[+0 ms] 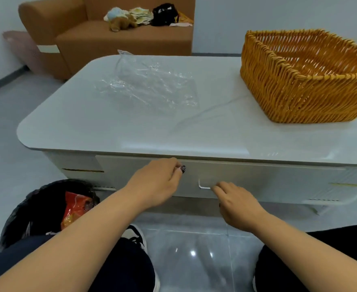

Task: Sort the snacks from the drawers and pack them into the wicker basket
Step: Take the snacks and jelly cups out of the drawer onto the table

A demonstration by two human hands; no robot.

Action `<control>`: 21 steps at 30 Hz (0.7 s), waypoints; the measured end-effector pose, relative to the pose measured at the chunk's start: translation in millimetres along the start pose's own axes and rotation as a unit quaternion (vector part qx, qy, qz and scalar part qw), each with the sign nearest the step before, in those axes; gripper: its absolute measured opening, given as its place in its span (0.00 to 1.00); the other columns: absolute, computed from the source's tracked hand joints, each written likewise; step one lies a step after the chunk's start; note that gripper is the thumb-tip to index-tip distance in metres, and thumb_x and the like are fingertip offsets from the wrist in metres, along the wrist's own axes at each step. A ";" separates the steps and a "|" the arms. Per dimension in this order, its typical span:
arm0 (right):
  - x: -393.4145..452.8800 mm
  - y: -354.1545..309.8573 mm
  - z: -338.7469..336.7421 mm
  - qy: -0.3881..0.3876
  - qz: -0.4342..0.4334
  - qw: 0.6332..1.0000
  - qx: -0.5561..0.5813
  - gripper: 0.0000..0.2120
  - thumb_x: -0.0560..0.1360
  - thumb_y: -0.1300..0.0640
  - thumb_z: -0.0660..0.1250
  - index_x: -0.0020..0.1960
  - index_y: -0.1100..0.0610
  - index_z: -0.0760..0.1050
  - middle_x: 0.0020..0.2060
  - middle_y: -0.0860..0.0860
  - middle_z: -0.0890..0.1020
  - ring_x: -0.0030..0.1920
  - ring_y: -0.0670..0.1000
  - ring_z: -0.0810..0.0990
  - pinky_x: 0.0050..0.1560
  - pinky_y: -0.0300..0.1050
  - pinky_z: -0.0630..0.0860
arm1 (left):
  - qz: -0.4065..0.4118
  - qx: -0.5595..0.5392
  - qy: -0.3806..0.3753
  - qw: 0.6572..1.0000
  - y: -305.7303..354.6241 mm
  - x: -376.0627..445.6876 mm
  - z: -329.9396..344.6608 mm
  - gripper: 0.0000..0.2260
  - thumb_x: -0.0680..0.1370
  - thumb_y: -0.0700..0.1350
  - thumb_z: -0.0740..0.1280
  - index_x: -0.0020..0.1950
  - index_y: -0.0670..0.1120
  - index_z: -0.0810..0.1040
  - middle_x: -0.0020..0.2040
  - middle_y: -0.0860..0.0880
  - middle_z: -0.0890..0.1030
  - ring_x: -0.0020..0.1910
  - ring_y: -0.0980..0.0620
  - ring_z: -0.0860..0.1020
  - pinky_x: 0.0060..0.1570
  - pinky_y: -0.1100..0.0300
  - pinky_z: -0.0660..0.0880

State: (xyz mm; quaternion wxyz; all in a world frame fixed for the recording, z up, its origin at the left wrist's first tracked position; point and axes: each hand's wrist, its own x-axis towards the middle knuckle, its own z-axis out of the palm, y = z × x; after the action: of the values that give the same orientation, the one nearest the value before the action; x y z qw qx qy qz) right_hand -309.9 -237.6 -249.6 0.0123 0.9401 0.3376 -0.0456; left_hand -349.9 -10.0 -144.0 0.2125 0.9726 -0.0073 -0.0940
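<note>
The white drawer front sits under the table top and looks closed. My right hand hooks its fingertips round the right part of the small metal handle. My left hand is higher and to the left, with its fingers curled over the drawer front's top edge and the thumb pointing right. An orange wicker basket stands on the table at the right with nothing visible inside. No snacks are in sight on the table.
A crumpled clear plastic bag lies on the table's far middle. A black-lined bin with a red wrapper stands on the floor at left. A brown sofa with soft toys stands behind the table. My knees are at the bottom.
</note>
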 end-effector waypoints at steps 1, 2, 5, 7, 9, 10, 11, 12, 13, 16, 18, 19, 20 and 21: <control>-0.6 2.1 8.7 -0.024 0.015 1.000 0.006 0.23 0.74 0.61 0.60 0.68 0.57 0.65 0.63 0.56 0.71 0.54 0.58 0.74 0.46 0.48 0.71 | 0.006 0.013 -0.001 1.000 1.4 4.1 2.4 0.15 0.84 0.51 0.54 0.67 0.51 0.72 0.62 0.51 0.78 0.59 0.50 0.76 0.59 0.50 0.73; -0.4 3.0 13.1 -0.044 0.031 0.998 0.015 0.25 0.75 0.61 0.58 0.72 0.57 0.61 0.68 0.56 0.67 0.58 0.59 0.73 0.49 0.49 0.71 | 0.013 0.032 -0.002 0.999 3.0 8.3 4.8 0.16 0.84 0.51 0.54 0.69 0.50 0.71 0.65 0.51 0.76 0.62 0.50 0.74 0.60 0.51 0.73; 4.5 0.6 15.8 -0.082 0.060 0.993 0.063 0.32 0.77 0.59 0.58 0.78 0.55 0.49 0.74 0.54 0.57 0.66 0.58 0.68 0.58 0.50 0.71 | 0.037 0.083 -0.001 0.996 4.2 18.7 12.6 0.18 0.83 0.51 0.55 0.73 0.49 0.66 0.70 0.51 0.70 0.68 0.50 0.69 0.62 0.53 0.71; 7.3 -3.5 16.5 -0.102 0.067 0.988 0.097 0.34 0.76 0.57 0.60 0.78 0.54 0.48 0.75 0.53 0.56 0.66 0.57 0.68 0.58 0.49 0.71 | 0.046 0.092 0.002 0.995 2.7 23.0 16.8 0.18 0.84 0.51 0.55 0.73 0.49 0.66 0.70 0.51 0.69 0.69 0.51 0.68 0.62 0.53 0.71; 8.4 -7.5 18.0 -0.104 0.078 0.986 0.104 0.35 0.75 0.56 0.63 0.77 0.54 0.50 0.73 0.53 0.58 0.65 0.57 0.69 0.56 0.49 0.72 | 0.047 0.097 0.011 0.994 1.7 25.3 20.5 0.18 0.84 0.50 0.54 0.73 0.49 0.66 0.70 0.51 0.69 0.69 0.50 0.67 0.62 0.52 0.71; 8.3 -9.2 18.2 -0.099 0.082 0.987 0.099 0.35 0.74 0.56 0.64 0.77 0.55 0.52 0.72 0.53 0.60 0.64 0.57 0.70 0.56 0.49 0.73 | 0.045 0.102 0.021 0.994 1.7 26.0 22.5 0.18 0.84 0.50 0.54 0.73 0.49 0.66 0.70 0.51 0.69 0.69 0.50 0.67 0.61 0.52 0.71; 7.6 -10.8 18.3 -0.096 0.082 0.988 0.087 0.34 0.74 0.56 0.64 0.76 0.56 0.54 0.70 0.54 0.62 0.63 0.57 0.71 0.54 0.48 0.73 | 0.041 0.106 0.034 0.993 1.9 26.5 24.7 0.18 0.84 0.49 0.55 0.73 0.49 0.66 0.69 0.51 0.70 0.68 0.50 0.67 0.60 0.52 0.72; 6.7 -12.3 18.6 -0.094 0.078 0.990 0.072 0.32 0.74 0.56 0.64 0.74 0.56 0.56 0.68 0.54 0.64 0.60 0.57 0.72 0.51 0.47 0.72 | 0.033 0.109 0.050 0.992 2.4 26.5 26.4 0.18 0.83 0.50 0.55 0.73 0.49 0.66 0.69 0.51 0.70 0.68 0.50 0.67 0.60 0.53 0.72; 5.8 -13.8 17.7 -0.097 0.073 0.991 0.058 0.29 0.74 0.57 0.63 0.72 0.57 0.59 0.65 0.55 0.66 0.58 0.56 0.72 0.48 0.46 0.70 | 0.025 0.110 0.067 0.991 3.2 26.3 27.7 0.18 0.83 0.50 0.57 0.73 0.49 0.66 0.68 0.51 0.70 0.68 0.49 0.67 0.59 0.54 0.71; 0.8 -20.0 1.9 -0.116 0.042 0.992 0.017 0.20 0.76 0.57 0.62 0.66 0.57 0.66 0.62 0.55 0.70 0.59 0.57 0.72 0.46 0.46 0.67 | 0.033 0.137 0.091 0.986 5.4 26.4 30.0 0.19 0.82 0.52 0.60 0.72 0.50 0.68 0.67 0.51 0.72 0.66 0.49 0.68 0.60 0.55 0.69; -1.3 -23.7 -21.1 -0.093 0.008 0.996 -0.004 0.15 0.77 0.56 0.61 0.63 0.57 0.71 0.58 0.55 0.72 0.57 0.57 0.73 0.44 0.46 0.65 | 0.053 0.157 0.081 0.983 6.0 27.0 30.9 0.19 0.81 0.55 0.60 0.71 0.53 0.69 0.67 0.53 0.73 0.66 0.50 0.69 0.61 0.55 0.69; -3.7 -24.6 -33.6 -0.060 -0.010 0.998 -0.007 0.12 0.77 0.56 0.62 0.60 0.57 0.73 0.54 0.54 0.73 0.53 0.57 0.74 0.41 0.45 0.64 | 0.059 0.162 0.074 0.982 6.4 27.2 31.4 0.18 0.81 0.57 0.60 0.70 0.54 0.71 0.66 0.54 0.74 0.65 0.51 0.70 0.61 0.55 0.69; -7.0 -25.0 -46.2 0.001 -0.035 0.999 -0.001 0.09 0.77 0.56 0.63 0.55 0.57 0.75 0.50 0.54 0.74 0.48 0.57 0.75 0.38 0.45 0.64 | 0.062 0.165 0.067 0.982 6.8 27.3 32.0 0.18 0.81 0.58 0.60 0.69 0.55 0.73 0.65 0.54 0.75 0.65 0.52 0.71 0.61 0.55 0.69; -10.8 -22.3 -55.5 0.056 -0.058 0.997 -0.001 0.05 0.74 0.58 0.66 0.49 0.58 0.76 0.44 0.54 0.74 0.42 0.56 0.74 0.35 0.46 0.64 | 0.065 0.167 0.063 0.982 7.9 27.0 32.8 0.18 0.80 0.60 0.60 0.68 0.56 0.74 0.64 0.55 0.76 0.64 0.52 0.71 0.61 0.54 0.70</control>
State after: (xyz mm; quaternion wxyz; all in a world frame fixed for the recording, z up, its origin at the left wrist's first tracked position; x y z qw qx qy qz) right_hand -328.1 -224.2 -193.1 -0.0082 0.9200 0.3917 0.0070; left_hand -329.2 -32.1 -174.9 0.0528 0.9958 -0.0729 -0.0164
